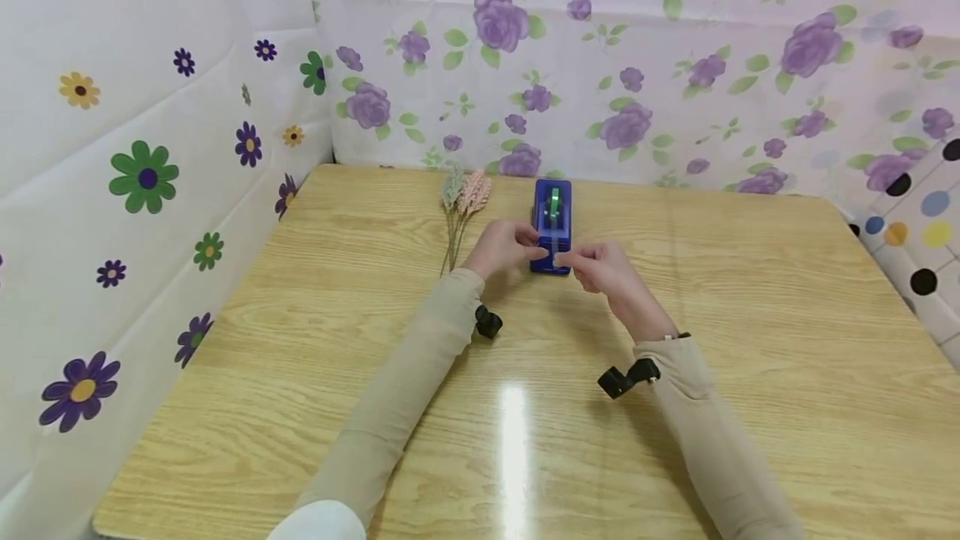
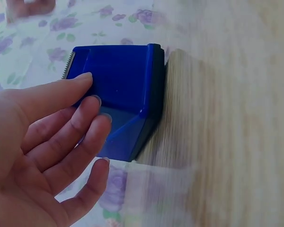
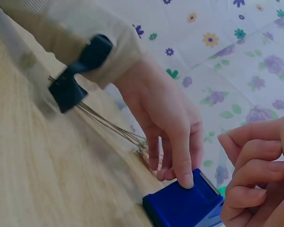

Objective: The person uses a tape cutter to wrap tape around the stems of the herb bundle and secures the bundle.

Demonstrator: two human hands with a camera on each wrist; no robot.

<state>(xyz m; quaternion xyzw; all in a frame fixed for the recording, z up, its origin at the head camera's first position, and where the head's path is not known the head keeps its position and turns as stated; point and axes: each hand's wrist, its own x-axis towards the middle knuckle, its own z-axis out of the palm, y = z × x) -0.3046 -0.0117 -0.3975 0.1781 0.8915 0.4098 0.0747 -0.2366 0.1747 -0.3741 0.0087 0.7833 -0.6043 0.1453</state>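
A blue tape dispenser with a green-centred roll stands near the back of the table. My left hand holds its front end: in the left wrist view the thumb lies on the blue body near the toothed cutter, the other fingers bent at its side. At the dispenser's front, my right hand pinches the end of a strip of clear tape between thumb and forefinger. The right wrist view shows those fingertips close beside the cutter, the remaining fingers curled in.
Left of the dispenser, pink and grey-green artificial flowers lie on the wooden table, their stems toward me. Flower-printed cloth hangs behind the table and along the left. Black cameras are strapped to both wrists.
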